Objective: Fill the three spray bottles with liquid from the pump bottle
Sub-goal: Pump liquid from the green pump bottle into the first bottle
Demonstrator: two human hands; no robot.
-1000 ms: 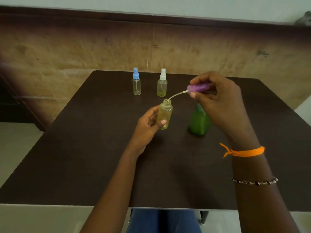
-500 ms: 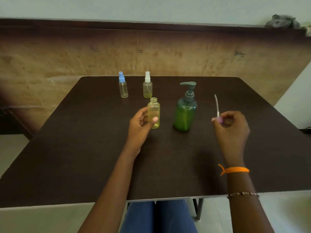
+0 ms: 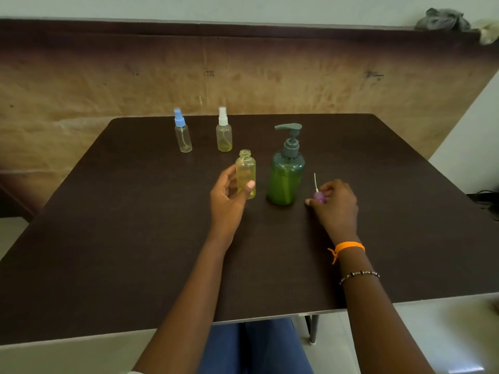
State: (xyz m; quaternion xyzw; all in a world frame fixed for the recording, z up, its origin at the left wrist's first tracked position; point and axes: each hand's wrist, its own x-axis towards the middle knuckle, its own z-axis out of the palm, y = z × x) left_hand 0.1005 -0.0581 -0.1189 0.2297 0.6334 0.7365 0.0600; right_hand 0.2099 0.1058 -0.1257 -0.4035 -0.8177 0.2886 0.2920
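My left hand (image 3: 228, 197) grips an uncapped yellowish spray bottle (image 3: 245, 172) standing upright on the dark table (image 3: 135, 238). Just to its right stands the green pump bottle (image 3: 286, 174) with its grey pump head on. My right hand (image 3: 333, 205) pinches the purple spray cap (image 3: 318, 197) low at the table, right of the pump bottle, its thin dip tube pointing up. Two capped spray bottles stand at the back: one with a blue cap (image 3: 182, 132) and one with a white cap (image 3: 224, 130).
A brown panel wall (image 3: 270, 76) rises behind the table's far edge. A grey cloth (image 3: 442, 20) lies on the ledge at top right. The table's near edge (image 3: 162, 329) is above my blue-clad knees.
My right hand pulled the purple cap with its tube away from the open bottle, passed right of the pump bottle and lowered to the table. My left hand kept holding the bottle.
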